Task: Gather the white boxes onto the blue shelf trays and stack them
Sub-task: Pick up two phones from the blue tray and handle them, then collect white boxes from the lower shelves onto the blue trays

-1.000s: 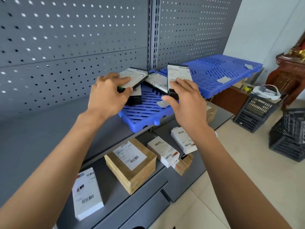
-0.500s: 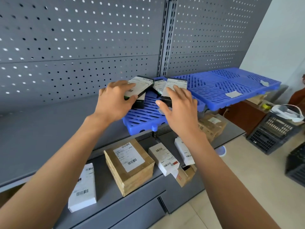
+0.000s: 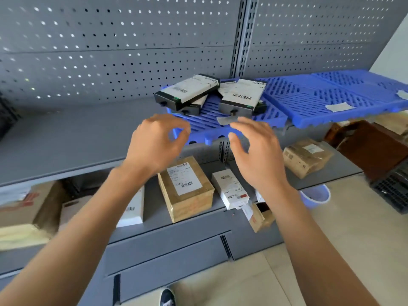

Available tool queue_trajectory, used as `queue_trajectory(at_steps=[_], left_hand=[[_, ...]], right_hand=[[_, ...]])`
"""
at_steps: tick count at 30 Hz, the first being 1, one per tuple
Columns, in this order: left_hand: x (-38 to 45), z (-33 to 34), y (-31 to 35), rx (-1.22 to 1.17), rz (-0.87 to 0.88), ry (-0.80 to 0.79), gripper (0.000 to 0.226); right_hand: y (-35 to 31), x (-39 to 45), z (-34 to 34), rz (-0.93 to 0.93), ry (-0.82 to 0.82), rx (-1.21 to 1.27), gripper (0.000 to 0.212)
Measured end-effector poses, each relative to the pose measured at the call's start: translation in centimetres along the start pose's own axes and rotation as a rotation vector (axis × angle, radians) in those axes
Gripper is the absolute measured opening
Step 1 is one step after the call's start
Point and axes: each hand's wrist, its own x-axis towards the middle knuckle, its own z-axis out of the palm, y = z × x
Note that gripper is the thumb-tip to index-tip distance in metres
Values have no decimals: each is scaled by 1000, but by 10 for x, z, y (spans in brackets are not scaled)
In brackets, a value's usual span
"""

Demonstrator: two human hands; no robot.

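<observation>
A: Nearest items, please.

B: Left hand (image 3: 154,142) and right hand (image 3: 258,149), both hovering just in front of the blue tray (image 3: 205,127); each grip is standing apart, fingers loosely curved, holding nothing.

A: Lower shelf?

B: One white box (image 3: 230,187) lying flat beside a brown carton (image 3: 185,188), another white box (image 3: 132,208) to the left, partly hidden by the forearm. Both are wearing barcode labels; the print is blurring too much to read.

A: Further back?

B: Left stack (image 3: 187,90) and right stack (image 3: 241,97) sitting on the tray, white tops, dark sides, the upper boxes lying askew. Barcodes showing, no legible brand.

A: Handling?

B: Judging by appearance: light, stiff card, smooth faces likely sliding on each other. Pinching across the long edges is looking safest, squaring each one before letting go.
</observation>
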Motion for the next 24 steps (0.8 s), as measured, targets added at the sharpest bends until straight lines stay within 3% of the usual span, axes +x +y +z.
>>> queue_trajectory(at_steps=[7, 12, 24], left_hand=[[-60, -20, -2, 113, -95, -114, 17], [-106, -60, -21, 161, -236, -102, 27], [-264, -228, -91, 328, -525, -39, 25]], right_hand=[[-27, -27, 30, -21, -199, 103, 28], [-79, -43, 55, -112, -297, 163, 26], [-284, -109, 91, -314, -508, 239, 34]])
